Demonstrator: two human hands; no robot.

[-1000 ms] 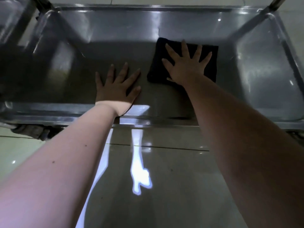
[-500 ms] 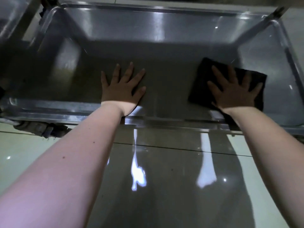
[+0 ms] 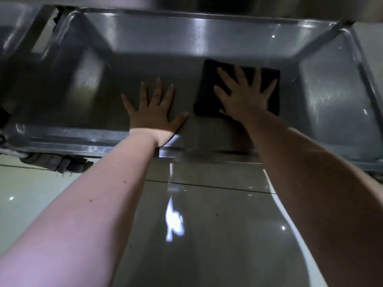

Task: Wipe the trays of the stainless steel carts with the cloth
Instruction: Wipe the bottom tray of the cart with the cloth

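From the head camera we look down into the low tray (image 3: 331, 104) of a steel cart, its raised rim running along the near edge and its walls catching streaks of light. Our right hand (image 3: 244, 96) lies flat on the dark cloth (image 3: 207, 90), fingers (image 3: 224, 78) spread wide and pressing down, nothing curled or pinched. The cloth sits folded into a rough square on the tray floor, right of centre and well apart from the right wall. Our left hand (image 3: 152, 112) rests just beside it on bare metal, palm down and fingers fanned, thumb reaching toward the cloth's near corner without touching it. A wheel (image 3: 56, 162) shows under the near left corner, and glossy floor tiles (image 3: 207, 224) fill the foreground.

We judge this to be mid-wipe on the tray floor. To do it well we should hold the palm flat so the whole cloth bears on the steel, and run long overlapping strokes from wall to wall, not short dabs. The left hand is best used as a brace to steady the cart on its wheels. The corners and the foot of each wall likely need fingertip pressure through the cloth, since a flat palm will ride over them. The left part of the tray looks dull and will probably want the same passes.
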